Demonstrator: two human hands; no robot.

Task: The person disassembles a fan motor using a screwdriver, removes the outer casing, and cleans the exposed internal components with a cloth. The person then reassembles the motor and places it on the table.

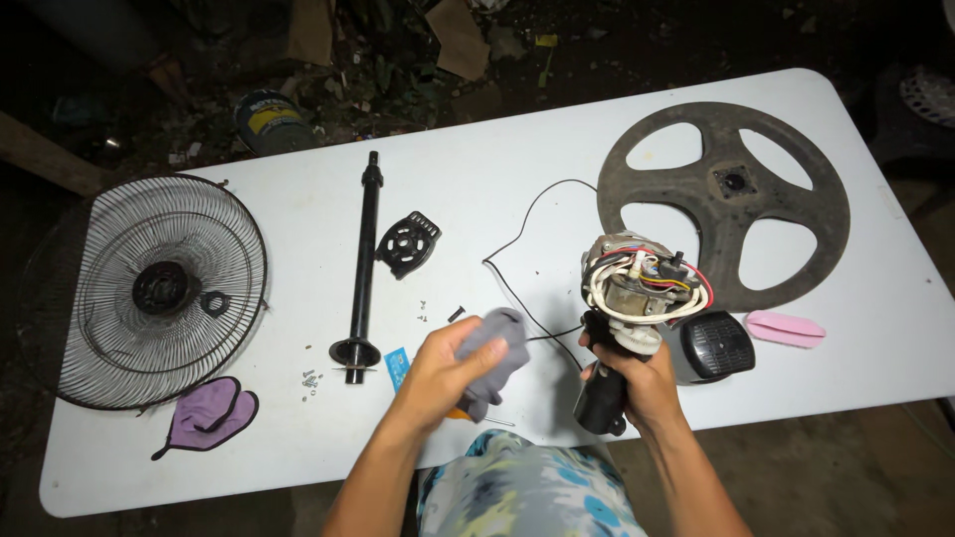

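Over the table [557, 169], the left hand [443, 368] clutches a grey cloth [495, 348], fingers closed; just beside it, the right hand [637, 383] grips the fan motor [642, 288] by its black neck.

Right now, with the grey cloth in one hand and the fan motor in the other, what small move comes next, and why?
Probably bring the grey cloth in the left hand across to the fan motor. The right hand holds the motor upright by its black neck, wires and casing exposed and facing up, and the cloth sits bunched beside it, not touching.
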